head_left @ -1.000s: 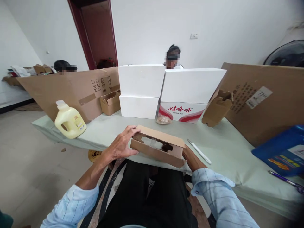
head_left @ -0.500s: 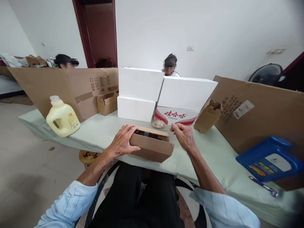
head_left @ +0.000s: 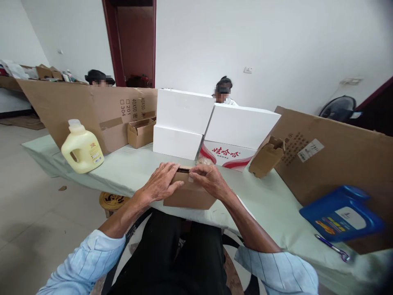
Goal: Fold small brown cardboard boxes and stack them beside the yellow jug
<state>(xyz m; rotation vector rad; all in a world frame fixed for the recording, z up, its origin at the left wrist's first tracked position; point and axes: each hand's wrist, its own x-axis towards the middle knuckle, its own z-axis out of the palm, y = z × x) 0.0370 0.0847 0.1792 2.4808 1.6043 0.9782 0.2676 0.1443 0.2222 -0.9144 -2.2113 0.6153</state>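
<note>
The small cardboard box (head_left: 190, 198) is on the table (head_left: 132, 170), at the person's side of the red-lettered carton (head_left: 227, 156) and somewhat to the left of it, not touching it. The left hand (head_left: 160, 182) holds the box at its left end: the thumb lies on the near face and the fingers go over the top edge. The fingers of the right hand (head_left: 211, 180) are drawn narrow at the top edge, beside a small pale patch (head_left: 190, 178), perhaps tape; whether they pinch it or only press, one cannot tell.

To do this step well, the left hand should probably keep the box steady without squeezing the walls inward, while the right fingers work gently along the edge, because thin cardboard may bend easily.
</note>
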